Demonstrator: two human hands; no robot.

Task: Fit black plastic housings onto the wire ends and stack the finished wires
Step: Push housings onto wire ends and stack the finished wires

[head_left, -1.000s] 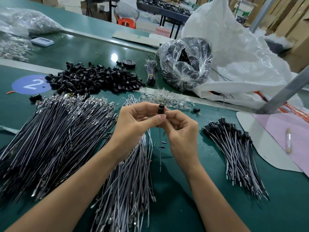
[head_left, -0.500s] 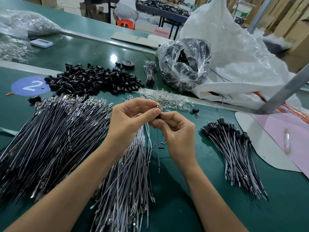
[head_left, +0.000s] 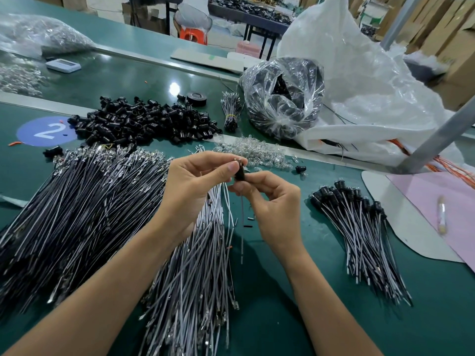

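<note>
My right hand (head_left: 270,204) pinches a small black housing (head_left: 240,175) above the green table, and a thin wire (head_left: 242,227) hangs down from it. My left hand (head_left: 195,186) pinches the metal wire end at the top of that housing. A heap of loose black housings (head_left: 144,123) lies at the back left. Bare dark wires (head_left: 77,209) spread on the left, grey wires (head_left: 195,273) lie under my wrists. The stack of finished wires (head_left: 359,232) with black caps sits to the right.
A clear bag of black parts (head_left: 282,98) and a big white bag (head_left: 359,80) stand behind. Small clear bulbs (head_left: 254,150) lie near my fingers. A tied wire bundle (head_left: 231,111), a tape roll (head_left: 196,98), a lone housing (head_left: 300,169) and a pink sheet (head_left: 437,206) are around.
Both hands have stayed together at the table's middle; the housing has slid lower on the wire, and the metal wire end now shows above it at my left fingertips.
</note>
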